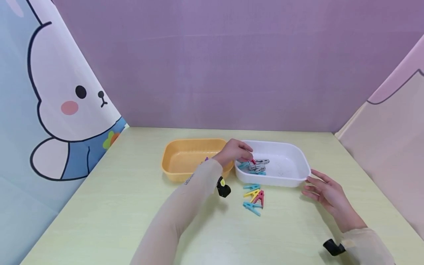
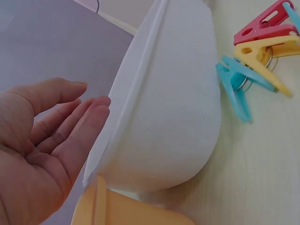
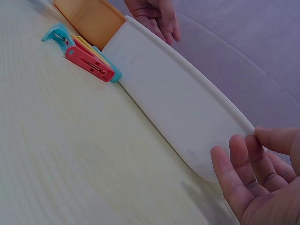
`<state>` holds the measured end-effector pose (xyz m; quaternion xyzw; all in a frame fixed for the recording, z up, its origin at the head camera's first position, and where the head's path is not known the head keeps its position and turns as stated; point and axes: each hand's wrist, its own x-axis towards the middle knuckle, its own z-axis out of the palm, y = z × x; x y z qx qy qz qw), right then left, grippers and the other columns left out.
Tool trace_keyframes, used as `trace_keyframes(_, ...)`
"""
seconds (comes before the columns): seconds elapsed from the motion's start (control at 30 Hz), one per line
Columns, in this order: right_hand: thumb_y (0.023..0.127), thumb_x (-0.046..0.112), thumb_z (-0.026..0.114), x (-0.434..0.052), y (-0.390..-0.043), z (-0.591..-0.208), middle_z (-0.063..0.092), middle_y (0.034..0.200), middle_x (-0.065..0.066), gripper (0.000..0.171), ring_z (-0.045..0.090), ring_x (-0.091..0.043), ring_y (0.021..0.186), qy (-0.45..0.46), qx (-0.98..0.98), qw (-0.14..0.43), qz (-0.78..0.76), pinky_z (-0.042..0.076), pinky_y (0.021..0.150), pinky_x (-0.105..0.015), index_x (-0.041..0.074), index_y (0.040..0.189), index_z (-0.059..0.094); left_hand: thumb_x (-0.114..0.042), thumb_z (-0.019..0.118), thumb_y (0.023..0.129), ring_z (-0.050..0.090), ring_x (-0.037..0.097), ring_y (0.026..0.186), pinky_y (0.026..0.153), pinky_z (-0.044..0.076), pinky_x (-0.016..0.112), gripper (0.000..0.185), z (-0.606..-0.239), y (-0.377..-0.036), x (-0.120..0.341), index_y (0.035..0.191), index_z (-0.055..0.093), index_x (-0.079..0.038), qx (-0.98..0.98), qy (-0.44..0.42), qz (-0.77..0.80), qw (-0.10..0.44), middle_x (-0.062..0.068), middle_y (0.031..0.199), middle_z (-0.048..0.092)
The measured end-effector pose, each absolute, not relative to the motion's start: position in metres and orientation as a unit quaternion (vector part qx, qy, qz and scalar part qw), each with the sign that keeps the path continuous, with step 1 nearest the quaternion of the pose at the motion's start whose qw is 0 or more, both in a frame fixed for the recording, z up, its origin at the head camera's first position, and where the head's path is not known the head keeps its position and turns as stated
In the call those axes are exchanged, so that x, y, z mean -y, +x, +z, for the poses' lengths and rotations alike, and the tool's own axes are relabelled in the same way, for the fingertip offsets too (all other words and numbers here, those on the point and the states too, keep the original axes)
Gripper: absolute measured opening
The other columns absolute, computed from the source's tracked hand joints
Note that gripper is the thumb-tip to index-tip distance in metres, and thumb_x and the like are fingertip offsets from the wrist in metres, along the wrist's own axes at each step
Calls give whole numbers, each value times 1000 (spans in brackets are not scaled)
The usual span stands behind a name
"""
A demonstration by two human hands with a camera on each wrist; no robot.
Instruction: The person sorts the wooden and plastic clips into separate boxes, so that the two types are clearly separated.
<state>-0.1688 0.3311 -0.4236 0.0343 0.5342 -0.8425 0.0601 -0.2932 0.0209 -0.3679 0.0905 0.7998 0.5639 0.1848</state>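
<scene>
Left hand point(image 1: 233, 151) over near-left corner of white tray point(image 1: 299, 162), fingers point(image 2: 79, 126) relaxed and near straight in wrist view, nothing gripped; tips hang just above the clips in tray point(image 1: 256, 166), a grey/teal bunch w/ one red bit, lying just below and to the right of the tips, long axes roughly across the tray, left to right. Whether tips touch the red bit: can't tell from head view. Right hand point(image 1: 326, 193) at tray's near-right corner, fingers point(image 3: 239, 173) loosely spread, tips at or just off the rim, thumb close to the edge, holding nothing. Loose clips on desk point(image 1: 254, 200), teal, yellow, pink-red, teal, heaped just in front of tray's near wall, between the two hands, nearer the left; long axes mixed, mostly slanting toward the tray. Orange tray point(image 1: 185, 158) touching or just beside white tray on its left, a small purple item inside near left wrist, too hidden to name. Desk point(image 1: 116, 206) pale yellow-green wood grain. Small dark print on left sleeve near wrist, unreadable. No brand or label legible elsewhere; cartoon rabbit on left backdrop, no writing.
</scene>
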Motion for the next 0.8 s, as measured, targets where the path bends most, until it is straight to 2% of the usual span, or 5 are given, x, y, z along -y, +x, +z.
trace_keyframes(0.17,101,-1,53,-331,-169,-424,70,90,-3,32,71,-18,74,35,-534,59,-843,62,73,-36,23,106,73,-4,78,85,71,29,94,81,60,33,29,-366,-285,-17,113,70,2,-784,109,574,209,5,94,71)
trace_keyframes(0.4,101,-1,53,-331,-169,-425,70,90,-3,32,71,-18,74,33,-532,59,-844,62,73,-36,22,106,73,-8,77,86,69,18,86,78,59,28,26,-368,-271,-9,110,73,1,-788,152,554,223,3,97,73)
trace_keyframes(0.63,100,0,56,-331,-169,-425,70,90,-3,29,71,-18,74,31,-534,58,-843,62,73,-36,22,107,73,-4,76,87,71,20,84,77,60,29,30,-370,-258,0,115,70,5,-756,192,573,253,4,98,74)
trace_keyframes(0.8,100,0,56,-331,-169,-425,70,89,-3,28,70,-19,74,31,-534,58,-843,62,73,-37,21,107,73,-1,73,89,73,22,85,78,60,31,31,-373,-251,7,118,67,8,-744,211,570,279,10,96,75)
